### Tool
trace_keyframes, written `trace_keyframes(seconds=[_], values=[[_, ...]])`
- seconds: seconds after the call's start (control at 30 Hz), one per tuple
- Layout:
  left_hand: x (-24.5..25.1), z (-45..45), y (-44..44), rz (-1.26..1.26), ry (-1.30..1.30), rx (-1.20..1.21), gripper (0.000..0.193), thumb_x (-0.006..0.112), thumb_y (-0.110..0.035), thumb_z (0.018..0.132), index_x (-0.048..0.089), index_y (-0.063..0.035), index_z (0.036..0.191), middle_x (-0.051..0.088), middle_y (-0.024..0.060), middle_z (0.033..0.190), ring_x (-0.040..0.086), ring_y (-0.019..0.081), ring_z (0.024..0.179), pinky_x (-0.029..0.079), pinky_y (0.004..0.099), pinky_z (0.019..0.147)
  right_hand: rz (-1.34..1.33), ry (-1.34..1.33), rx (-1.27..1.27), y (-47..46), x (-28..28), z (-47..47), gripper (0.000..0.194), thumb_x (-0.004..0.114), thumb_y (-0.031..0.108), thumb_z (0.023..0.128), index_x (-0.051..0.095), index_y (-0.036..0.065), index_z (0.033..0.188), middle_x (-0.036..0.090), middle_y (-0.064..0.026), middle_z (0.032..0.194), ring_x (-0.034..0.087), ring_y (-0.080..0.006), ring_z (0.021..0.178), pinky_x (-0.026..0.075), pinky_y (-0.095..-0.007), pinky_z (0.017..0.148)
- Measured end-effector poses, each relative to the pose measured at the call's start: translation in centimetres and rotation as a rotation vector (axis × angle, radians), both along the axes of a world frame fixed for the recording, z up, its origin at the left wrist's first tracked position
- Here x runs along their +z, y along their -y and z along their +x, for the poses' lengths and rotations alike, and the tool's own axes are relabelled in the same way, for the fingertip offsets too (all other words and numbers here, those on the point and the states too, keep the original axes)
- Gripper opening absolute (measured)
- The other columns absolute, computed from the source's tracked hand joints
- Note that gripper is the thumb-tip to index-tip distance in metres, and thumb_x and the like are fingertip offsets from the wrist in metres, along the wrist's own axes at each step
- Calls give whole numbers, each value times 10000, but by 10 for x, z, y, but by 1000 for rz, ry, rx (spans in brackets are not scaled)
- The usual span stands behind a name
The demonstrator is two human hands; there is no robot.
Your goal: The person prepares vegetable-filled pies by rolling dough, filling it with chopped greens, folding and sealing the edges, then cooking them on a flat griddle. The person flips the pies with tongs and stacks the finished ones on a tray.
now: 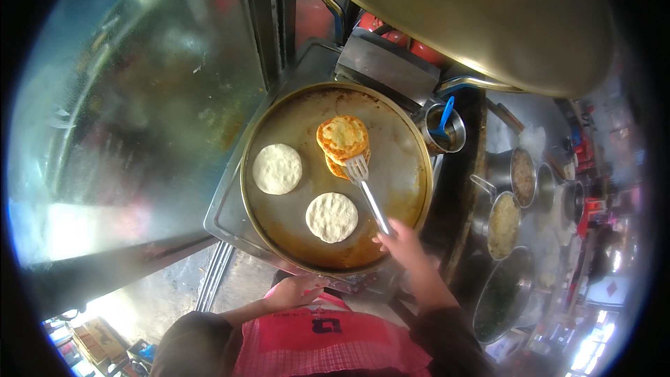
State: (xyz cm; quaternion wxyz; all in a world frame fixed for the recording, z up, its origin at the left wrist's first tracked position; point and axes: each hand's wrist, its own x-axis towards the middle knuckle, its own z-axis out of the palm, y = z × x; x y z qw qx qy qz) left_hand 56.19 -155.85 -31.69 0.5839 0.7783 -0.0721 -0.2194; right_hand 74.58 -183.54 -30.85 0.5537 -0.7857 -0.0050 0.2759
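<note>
My right hand [403,243] grips the metal handle of a slotted spatula [372,198]. The spatula's blade meets the near edge of a small stack of browned flatbreads [343,137] on a large round griddle pan [403,188]. One pale round of dough [277,169] lies at the left of the pan. Nearer to me is another pale round of dough [332,218], its top dimpled. My left hand [296,291] holds nothing and rests just off the pan's front rim, before my red apron [314,343], with its fingers extended.
A big round metal lid [471,15] hangs over the far right side. By the pan stands a metal pot [456,139] with a blue-handled brush [445,118]. Several bowls of fillings [504,226] line the right. A cloudy glass panel [172,115] borders the left.
</note>
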Motion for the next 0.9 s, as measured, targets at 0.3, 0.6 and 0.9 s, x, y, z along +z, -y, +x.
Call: trace_keyframes(seconds=[0.3, 0.6, 0.9], values=[[4, 4, 3, -28, -108, -50, 352, 611, -266, 969, 626, -113, 1285, 674, 130, 1187, 664, 292, 1073, 529, 391, 916, -379, 189, 119, 60, 16, -27, 289, 692, 80, 845, 702, 51, 1132, 670, -99, 1086, 654, -180, 925, 504, -287, 840], [7, 1, -2, -33, -216, -62, 352, 610, -287, 986, 623, -116, 1294, 657, 127, 1237, 641, 299, 1131, 514, 391, 946, 262, 6, -38, -42, -48, 72, 527, 624, 88, 917, 477, 31, 1420, 677, -34, 1012, 604, -73, 754, 487, -259, 655], [18, -3, -28, -51, -265, -13, 336, 604, -194, 991, 606, -60, 1299, 635, 151, 1291, 618, 275, 1180, 499, 384, 977, 170, -178, -29, -95, -41, 130, 436, 570, 167, 981, 459, 49, 1385, 676, -84, 989, 547, -91, 603, 443, -236, 521]])
